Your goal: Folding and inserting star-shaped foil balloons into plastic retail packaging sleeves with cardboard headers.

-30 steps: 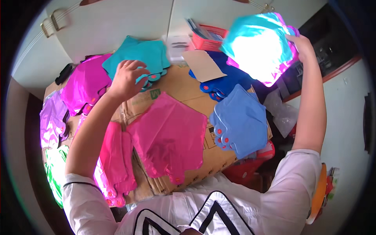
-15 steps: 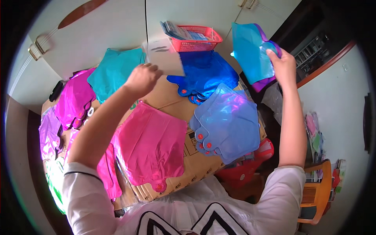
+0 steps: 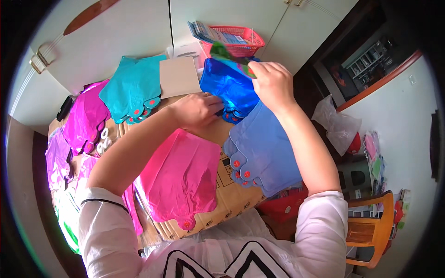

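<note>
My left hand point(image 3: 199, 110) is closed at the near left edge of a stack of shiny blue foil pieces point(image 3: 227, 83), its fingertips pinching a scalloped tab. Above the same stack, my right hand point(image 3: 274, 85) grips a thin, flexible foil piece point(image 3: 230, 59), green and dark, seen almost edge-on and a little blurred. A flat beige card point(image 3: 178, 77) lies left of the blue stack. Close by on the right is a pale blue stack point(image 3: 264, 148) with red dots on its tabs; nearer me lies a pink stack point(image 3: 178, 176).
Teal point(image 3: 132, 88), magenta point(image 3: 86, 116) and lilac point(image 3: 58, 155) foil stacks spread along the left of the cardboard-covered table point(image 3: 236, 199). A red basket point(image 3: 241, 46) with packets stands at the back by white cabinets. A wooden chair point(image 3: 371, 229) is at right.
My right hand has swung left with the foil from beyond the table's right side to over the blue stack. My left hand has let go of the card and come to the blue foil.
</note>
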Demonstrator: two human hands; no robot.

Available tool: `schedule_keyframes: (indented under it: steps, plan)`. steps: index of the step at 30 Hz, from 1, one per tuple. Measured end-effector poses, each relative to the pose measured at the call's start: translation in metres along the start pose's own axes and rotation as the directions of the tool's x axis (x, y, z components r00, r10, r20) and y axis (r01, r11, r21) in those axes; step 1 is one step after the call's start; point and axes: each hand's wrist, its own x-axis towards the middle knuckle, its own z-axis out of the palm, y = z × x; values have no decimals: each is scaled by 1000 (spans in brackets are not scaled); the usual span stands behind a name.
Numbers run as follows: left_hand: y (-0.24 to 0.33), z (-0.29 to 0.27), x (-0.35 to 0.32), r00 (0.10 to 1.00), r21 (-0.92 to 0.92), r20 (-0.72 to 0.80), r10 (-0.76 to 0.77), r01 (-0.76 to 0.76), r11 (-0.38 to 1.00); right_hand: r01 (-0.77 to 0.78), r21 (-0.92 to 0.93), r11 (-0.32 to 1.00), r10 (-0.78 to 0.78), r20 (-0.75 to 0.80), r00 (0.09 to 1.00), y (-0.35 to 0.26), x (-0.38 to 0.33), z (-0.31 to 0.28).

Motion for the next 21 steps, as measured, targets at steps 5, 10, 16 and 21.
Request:
schedule_keyframes:
  steps: [5,10,16,21]
  plan:
    - [-3,1,-5,997,71,73,-18,12,997,28,73,997,-39,162,986,-35,-7,28]
    - [-6,4,-11,986,96,161,-53,37,995,-290,223,931,223,283,933,-41,-25,41]
    - [-4,-6,-7,981,18,181,-67,64,998,-359,202,911,304,256,918,-38,-28,48]
    - [-8,1,-10,989,27,145,-39,36,999,-72,109,991,56,139,989,-46,-29,49]
